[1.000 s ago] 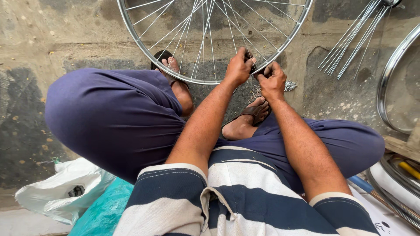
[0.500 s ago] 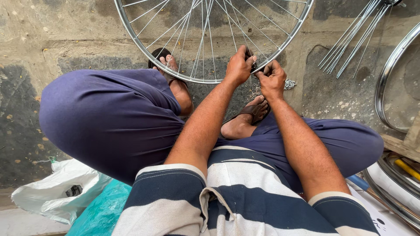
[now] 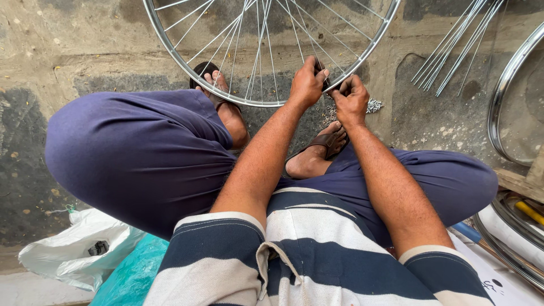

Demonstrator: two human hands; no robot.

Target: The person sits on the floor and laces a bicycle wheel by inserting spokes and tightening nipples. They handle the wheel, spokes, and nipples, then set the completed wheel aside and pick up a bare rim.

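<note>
A shiny spoked bicycle wheel rim stands on the stone floor in front of my crossed legs. My left hand grips the lower edge of the rim, fingers curled over it. Right beside it, my right hand pinches a small dark tool or nipple at the rim where a spoke meets it; what it holds is too small to name. A small pile of silvery spoke nipples lies on the floor just right of my right hand.
A bundle of loose spokes lies at the upper right, next to a second bare rim. More rims and a yellow-handled tool sit at the right edge. White and teal plastic bags lie at lower left.
Both hands stay at the same spot on the rim, with only slight finger movement. The view has shifted a little.
</note>
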